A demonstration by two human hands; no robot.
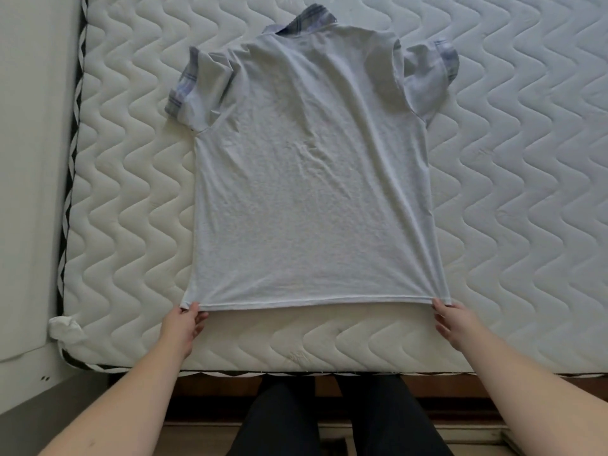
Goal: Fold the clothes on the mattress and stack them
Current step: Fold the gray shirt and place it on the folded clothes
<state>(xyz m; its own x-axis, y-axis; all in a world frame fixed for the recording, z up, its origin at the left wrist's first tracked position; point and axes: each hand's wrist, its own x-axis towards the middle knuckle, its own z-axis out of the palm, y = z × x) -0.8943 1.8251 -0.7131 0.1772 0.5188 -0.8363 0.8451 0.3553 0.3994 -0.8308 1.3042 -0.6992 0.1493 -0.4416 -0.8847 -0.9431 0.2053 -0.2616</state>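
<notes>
Pale grey polo shirt [312,179] lies spread flat, back side up, in the middle of the quilted white mattress [513,199], hem toward the person, collar at the far end. Collar [307,23] and both sleeve cuffs show blue-grey plaid trim. Left sleeve [197,88] bunched and folded slightly over itself; right sleeve [427,77] spread out to the side. Fabric lightly wrinkled, tension creases fanning from both hem corners.

Left hand [184,325] pinches the near left hem corner, thumb on top, fingers curled under the fabric edge. Right hand [455,319] pinches the near right hem corner the same way. Hem pulled taut between them, lifted slightly off the mattress, shadow under it.

Both bare forearms reach in from the bottom. Small crumpled white cloth [65,330] sits at the mattress's near left corner, well apart from the shirt. Black-and-white trim [70,192] runs along the mattress's left edge. Dark trousered legs [329,419] below, against the bed frame.
</notes>
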